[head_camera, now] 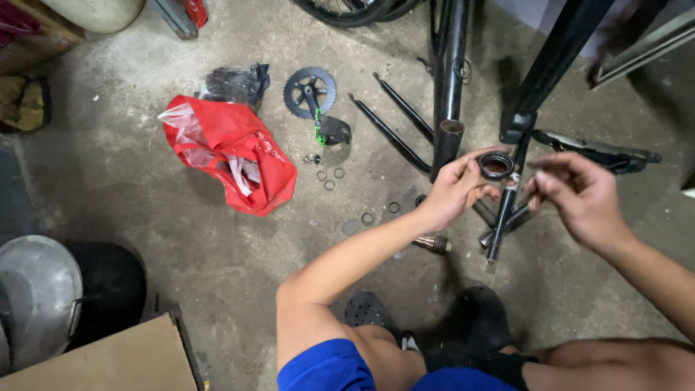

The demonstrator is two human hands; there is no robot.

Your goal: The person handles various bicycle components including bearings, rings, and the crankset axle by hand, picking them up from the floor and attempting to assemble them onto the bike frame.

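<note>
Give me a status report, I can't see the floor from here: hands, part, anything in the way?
Left hand pinching black ring. Right hand open, empty, beside it. Black frame tube just behind ring; small rings loose on floor, apart.

Black ring-shaped bearing cup (496, 166), round, hollow centre with a brownish inner face, opening tilted up toward the camera. Sits at about 1 o'clock from frame centre, pinched at its edge by the left hand (455, 190), thumb and fingertips on its left rim. Ring is just beside the open end of the black frame tube (449, 141), which lies at the ring's 10 o'clock. Right hand (579, 194) at the ring's 3 o'clock, fingers loosely curled and blurred, near the ring but apart from it.
</note>
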